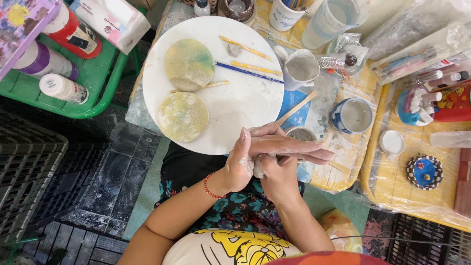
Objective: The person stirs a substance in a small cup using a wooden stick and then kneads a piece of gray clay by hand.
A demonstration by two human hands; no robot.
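Your left hand [245,157] lies flat over your right hand [277,172], palms pressed together on a lump of pale clay [258,169]; only a sliver shows between them. Fingers [299,147] of both hands are stretched out straight, closed around the clay. Hands hover at the near edge of the round white board [245,103], which carries two yellow-green clay discs [189,64] and thin brushes [248,72].

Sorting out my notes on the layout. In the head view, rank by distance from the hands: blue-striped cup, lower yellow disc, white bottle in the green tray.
1. Blue-striped cup, upper right of the hands.
2. Lower yellow disc, upper left, on the white round board.
3. White bottle, far left.
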